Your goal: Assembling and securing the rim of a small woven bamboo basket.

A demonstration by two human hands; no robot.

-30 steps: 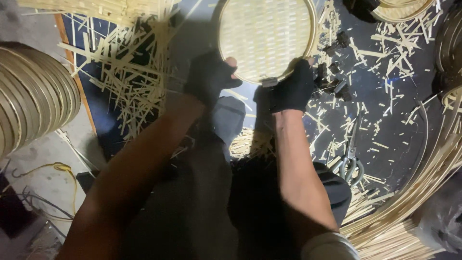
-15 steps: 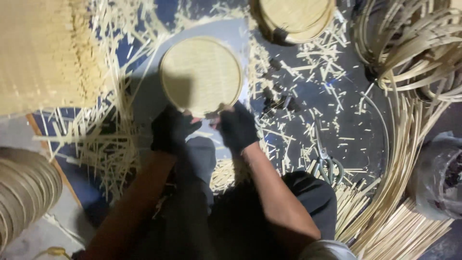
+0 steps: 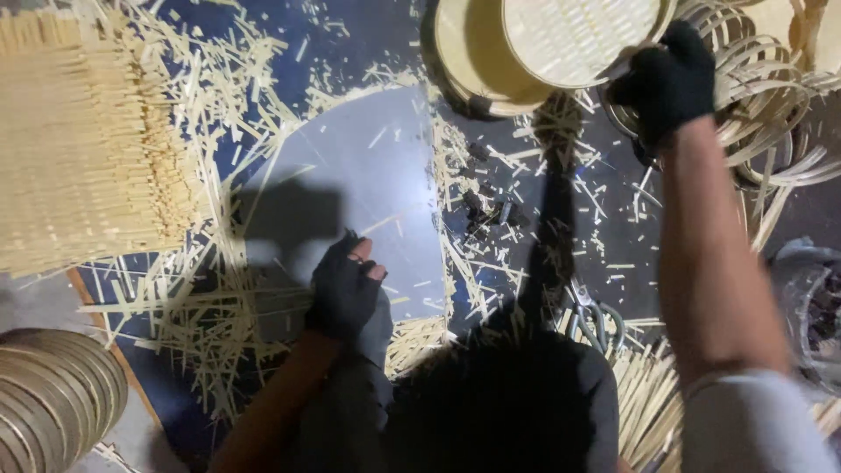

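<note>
The round woven bamboo tray (image 3: 578,35) has left the lap; the right hand (image 3: 667,79) now grips its rim over the stacked trays (image 3: 473,61). The left hand (image 3: 346,293) has let go, apparently half-curled and empty.

The round woven tray (image 3: 578,35) runs off the far edge, its far rim unseen. The right hand (image 3: 670,79) hides its grip there. The woven mat (image 3: 83,140) and stacked hoops (image 3: 53,394) are cut by the left edge.
</note>
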